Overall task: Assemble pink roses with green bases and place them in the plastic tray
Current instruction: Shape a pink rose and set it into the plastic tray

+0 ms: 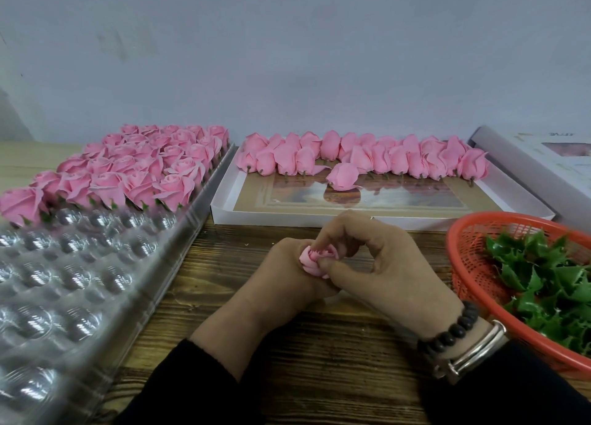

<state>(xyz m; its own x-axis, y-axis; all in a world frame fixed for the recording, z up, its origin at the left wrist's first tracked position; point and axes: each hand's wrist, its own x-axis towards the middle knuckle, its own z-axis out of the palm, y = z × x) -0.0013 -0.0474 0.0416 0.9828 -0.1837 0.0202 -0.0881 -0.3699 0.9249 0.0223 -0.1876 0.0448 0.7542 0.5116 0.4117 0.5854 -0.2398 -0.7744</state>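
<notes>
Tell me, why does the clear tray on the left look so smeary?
Head view: the clear plastic tray is streaked by motion blur and bright glare on its domed pockets; the wide lens bends the wooden table edges; the hands stay fairly sharp.

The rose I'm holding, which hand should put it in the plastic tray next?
Probably the left hand: it cups the rose, and the plastic tray lies on its side. The right hand sits nearer the red basket.

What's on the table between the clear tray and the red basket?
In the head view, both hands, left and right, hold one pink rose over the wooden table between the clear tray and red basket.
</notes>
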